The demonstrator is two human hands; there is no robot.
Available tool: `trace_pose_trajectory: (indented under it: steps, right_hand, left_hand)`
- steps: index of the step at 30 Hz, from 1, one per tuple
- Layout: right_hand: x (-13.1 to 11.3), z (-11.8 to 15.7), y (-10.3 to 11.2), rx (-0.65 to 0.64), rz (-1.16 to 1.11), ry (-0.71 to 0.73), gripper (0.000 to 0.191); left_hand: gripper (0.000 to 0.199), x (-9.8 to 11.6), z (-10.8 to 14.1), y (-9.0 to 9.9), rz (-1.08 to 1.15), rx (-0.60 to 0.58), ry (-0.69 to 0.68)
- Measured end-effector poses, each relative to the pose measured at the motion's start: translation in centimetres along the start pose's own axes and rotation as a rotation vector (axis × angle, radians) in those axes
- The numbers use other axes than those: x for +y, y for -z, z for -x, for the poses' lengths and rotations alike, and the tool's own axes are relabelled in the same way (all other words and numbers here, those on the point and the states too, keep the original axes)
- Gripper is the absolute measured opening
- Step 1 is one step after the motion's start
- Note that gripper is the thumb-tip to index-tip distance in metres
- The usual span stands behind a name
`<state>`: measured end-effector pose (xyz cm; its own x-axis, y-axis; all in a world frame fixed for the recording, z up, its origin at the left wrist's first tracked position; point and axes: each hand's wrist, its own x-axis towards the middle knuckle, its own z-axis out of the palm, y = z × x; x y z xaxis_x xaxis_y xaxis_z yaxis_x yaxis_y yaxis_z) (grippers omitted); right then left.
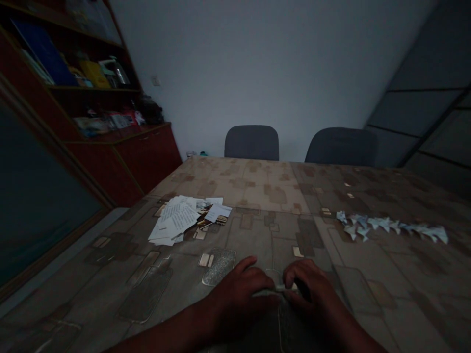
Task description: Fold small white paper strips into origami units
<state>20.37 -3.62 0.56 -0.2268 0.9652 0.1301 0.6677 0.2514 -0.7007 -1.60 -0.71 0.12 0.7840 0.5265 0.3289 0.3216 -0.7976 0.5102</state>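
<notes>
The table has a patterned cover. On its left part lies a pile of paper sheets; on its right part, a row of folded paper pieces. At the near side, the left hand and the right hand pinch a small paper strip between them, their fingers nearly closed upon it.

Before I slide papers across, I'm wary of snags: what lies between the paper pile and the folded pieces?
Head view: bare patterned tablecloth between paper pile and folded pieces.
</notes>
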Motion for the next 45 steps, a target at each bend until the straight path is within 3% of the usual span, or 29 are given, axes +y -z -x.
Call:
trace_pose_trajectory:
  steps: [2, 3, 6, 8, 11, 21, 25, 32, 42, 45]
  right_hand:
    - [-0.6, -0.1, 0.3, 0.044, -0.116, -0.054, 0.006]
    - [-0.9, -0.1, 0.5, 0.061, -0.193, -0.086, 0.008]
    - [-1.6, -0.3, 1.0, 0.093, -0.411, -0.165, 0.015]
    - [-1.9, -0.3, 1.2, 0.106, -0.474, -0.187, 0.018]
    - [-2.5, -0.1, 1.5, 0.125, -0.457, -0.186, 0.018]
    - [-2.4, 0.4, 1.3, 0.161, -0.496, -0.25, 0.019]
    - [-2.5, 0.6, 1.3, 0.112, -0.632, -0.289, 0.026]
    - [-2.7, 0.5, 0.6, 0.102, -0.547, -0.243, 0.027]
    - [-3.3, 0.3, 0.8, 0.124, -0.516, -0.28, 0.023]
    - [-3.3, 0.3, 0.7, 0.128, -0.511, -0.271, 0.022]
  left_hand:
    - [0.024, -0.2, -0.2, 0.4, 0.118, 0.081, 0.021]
    - [0.027, -0.2, -0.4, 0.6, 0.209, 0.135, 0.097]
    - [0.027, 0.2, -1.2, 0.9, 0.567, 0.242, 0.456]
    - [0.027, 0.5, -1.8, 1.0, 0.807, 0.205, 0.59]
    - [0.037, 1.0, -2.5, 1.0, 0.991, 0.138, 0.619]
    - [0.034, 2.8, -3.0, 1.8, 1.052, 0.099, 0.748]
    - [0.033, 3.4, -3.0, 1.9, 1.077, 0.173, 0.803]
    - [0.028, 3.9, -2.8, 1.6, 1.015, 0.264, 0.775]
    - [0.039, 3.8, -2.4, 1.5, 0.977, 0.23, 0.735]
    - [0.032, 3.8, -2.5, 1.3, 1.0, 0.234, 0.753]
